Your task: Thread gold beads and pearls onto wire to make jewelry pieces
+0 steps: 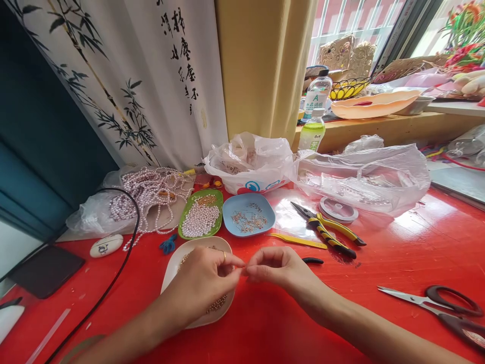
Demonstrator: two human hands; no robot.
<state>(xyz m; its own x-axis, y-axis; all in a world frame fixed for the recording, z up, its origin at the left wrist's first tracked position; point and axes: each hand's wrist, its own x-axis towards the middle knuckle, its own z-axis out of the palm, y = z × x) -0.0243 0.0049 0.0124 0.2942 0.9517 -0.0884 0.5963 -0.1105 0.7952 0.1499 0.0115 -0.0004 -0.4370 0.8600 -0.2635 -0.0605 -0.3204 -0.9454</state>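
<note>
Beading looks just begun: left hand [202, 280] and right hand [275, 269] pinch something tiny together; pearls [200, 218] fill the green dish [184, 218].

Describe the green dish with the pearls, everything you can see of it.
The green dish is a shallow, rounded-rectangle tray, plastic by the look of it, lying flat on the red table. It holds a heap of small pale pearl beads and, at its far end, a smaller patch of gold-coloured beads. It sits beside the blue dish, behind the white dish. Neither hand touches it.
</note>
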